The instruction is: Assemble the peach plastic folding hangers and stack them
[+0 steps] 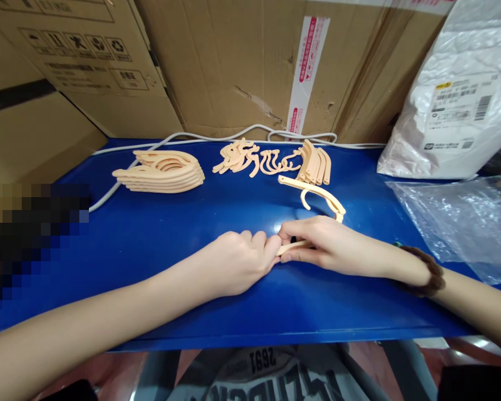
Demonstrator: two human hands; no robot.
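Above the blue tabletop, both hands grip a cream plastic folding hanger (315,188). One long arm with a curved hook sticks up past my right hand (329,245), and a lighter strip shows between my fingers. My right fingers pinch this part from above and below. My left hand (244,260) is closed in a fist around its left end, touching the right fingertips; what lies inside the fist is hidden. Behind the hands are a stack of curved cream hanger pieces (162,172), a loose heap of small curved pieces (237,156), hooks (271,161) and a bundle of hanger arms (316,162).
A white cable (234,135) runs along the back of the blue table (171,312). Cardboard boxes (234,61) wall off the back and left. At the right stand a white parcel bag (451,106) and a clear plastic bag (455,223). A pixelated patch covers the left edge.
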